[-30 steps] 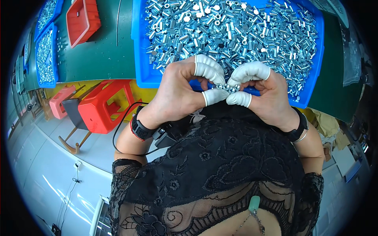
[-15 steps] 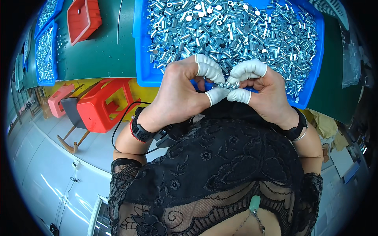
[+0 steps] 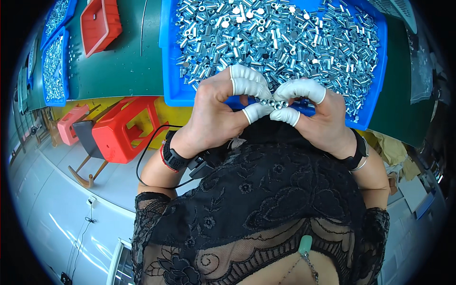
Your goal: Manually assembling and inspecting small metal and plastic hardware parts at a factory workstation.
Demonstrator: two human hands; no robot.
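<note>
Several small silver metal sleeves (image 3: 271, 102) sit side by side between my fingertips, their round open ends facing up. My left hand (image 3: 223, 104) pinches them from the left, with white finger cots on thumb and fingers. From the right, my right hand (image 3: 316, 104) closes on the same cluster, its fingertips covered in white too. How the sleeves are shared between the two hands is partly hidden. Both hands hover at the near edge of a large blue tray (image 3: 178, 97), which is heaped with loose sleeves (image 3: 280, 47) of the same kind.
On the green table (image 3: 118, 71) lie a red bin (image 3: 102, 28) with a small piece in it and a smaller blue tray (image 3: 65, 66) of metal parts. Red stools (image 3: 114, 137) stand below at left. A cable (image 3: 142, 161) runs beside my left forearm. Clear plastic (image 3: 422, 71) lies at right.
My fingers have shifted slightly on the sleeves, which now turn their hollow ends upward in a row. Both hands stay in nearly the same place.
</note>
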